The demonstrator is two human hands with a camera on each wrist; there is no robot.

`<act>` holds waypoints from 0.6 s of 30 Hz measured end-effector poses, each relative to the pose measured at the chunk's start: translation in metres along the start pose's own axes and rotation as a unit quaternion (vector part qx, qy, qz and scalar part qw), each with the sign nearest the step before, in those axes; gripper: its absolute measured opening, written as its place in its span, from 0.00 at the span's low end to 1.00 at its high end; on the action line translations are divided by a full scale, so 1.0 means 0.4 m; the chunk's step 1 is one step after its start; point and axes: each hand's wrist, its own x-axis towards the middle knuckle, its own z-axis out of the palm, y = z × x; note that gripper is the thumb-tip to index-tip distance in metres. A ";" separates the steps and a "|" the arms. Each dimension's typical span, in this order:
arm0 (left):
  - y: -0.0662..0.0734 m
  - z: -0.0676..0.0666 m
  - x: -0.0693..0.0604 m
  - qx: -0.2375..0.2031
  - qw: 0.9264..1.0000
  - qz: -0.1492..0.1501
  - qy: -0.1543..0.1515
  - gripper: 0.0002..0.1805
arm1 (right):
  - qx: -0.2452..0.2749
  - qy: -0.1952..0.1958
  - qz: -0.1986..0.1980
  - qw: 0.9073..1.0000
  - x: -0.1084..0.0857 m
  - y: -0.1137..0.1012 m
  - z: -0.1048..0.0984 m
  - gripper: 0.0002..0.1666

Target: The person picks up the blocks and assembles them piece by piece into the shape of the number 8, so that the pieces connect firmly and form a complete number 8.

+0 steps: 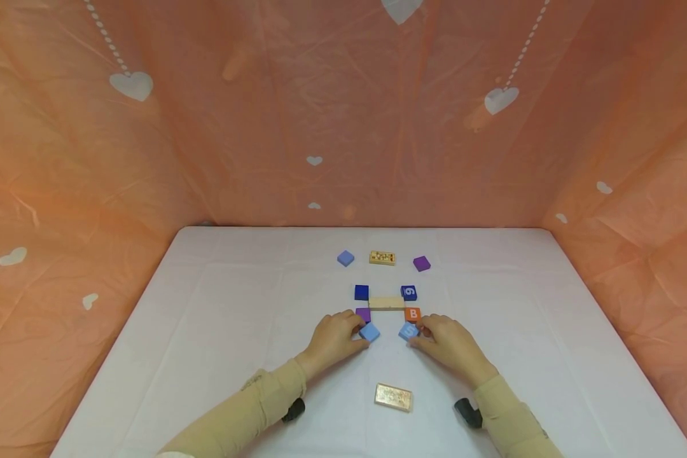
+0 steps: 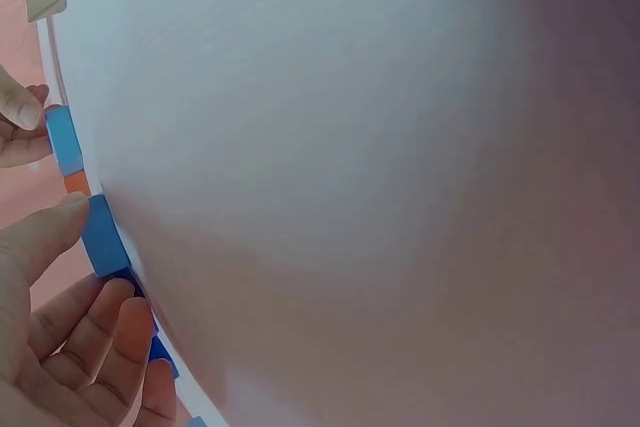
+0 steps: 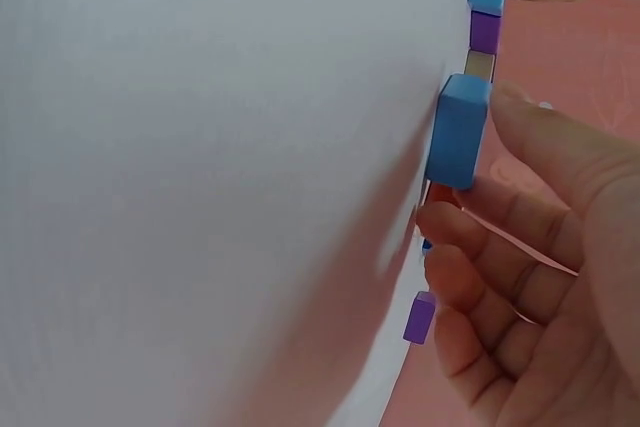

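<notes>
My left hand (image 1: pixel 336 337) pinches a light blue block (image 1: pixel 369 332) between thumb and fingers, just in front of a purple block (image 1: pixel 363 315). On the other side, my right hand (image 1: pixel 453 345) holds a light blue block with a white figure (image 1: pixel 409 331) by its edges, close to an orange block marked B (image 1: pixel 413 314). Both light blue blocks are turned at an angle. In the left wrist view the thumb and a finger grip the block (image 2: pixel 106 236); in the right wrist view the thumb and fingers are at the block (image 3: pixel 459 132).
A wooden plank (image 1: pixel 386 303) lies between the two sides, with dark blue blocks (image 1: pixel 361 292) (image 1: pixel 409 293) behind. Farther back are a periwinkle block (image 1: pixel 346 257), a gold patterned piece (image 1: pixel 382 257) and a purple block (image 1: pixel 422 263). A gold bar (image 1: pixel 393 397) lies in front.
</notes>
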 end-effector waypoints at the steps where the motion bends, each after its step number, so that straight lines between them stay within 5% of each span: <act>1: 0.000 0.000 0.001 0.001 1.000 -0.001 -0.002 0.17 | -0.001 0.001 -0.001 1.000 0.000 0.001 0.000 0.17; 18: 0.003 0.003 0.001 0.007 1.000 -0.011 -0.009 0.17 | 0.032 -0.022 -0.005 0.999 -0.020 -0.019 -0.016 0.13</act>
